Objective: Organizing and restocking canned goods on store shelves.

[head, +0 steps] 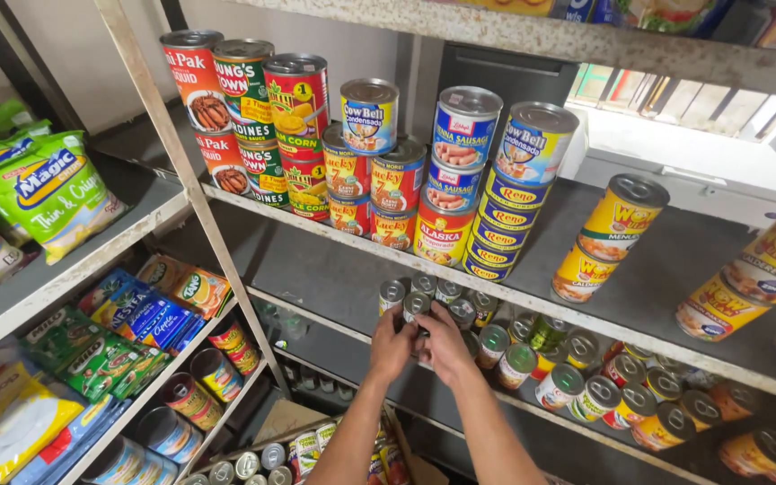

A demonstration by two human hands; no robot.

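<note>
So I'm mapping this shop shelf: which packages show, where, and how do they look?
Red cans: upper shelf, stacked.
Blue cans: upper shelf, stacked.
Yellow cans: right, tilted stack.
Green bags: left shelf.
Small cans: lower shelf, at left hand and right hand.

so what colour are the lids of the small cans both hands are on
Silver metal lids on the small cans, clearest in the head view.

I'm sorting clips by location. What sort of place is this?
Most likely a small grocery shop or its stockroom. Open metal shelves carry stacked tins in repeated kinds, snack bags lie alongside, and both hands reach among small cans.
</note>
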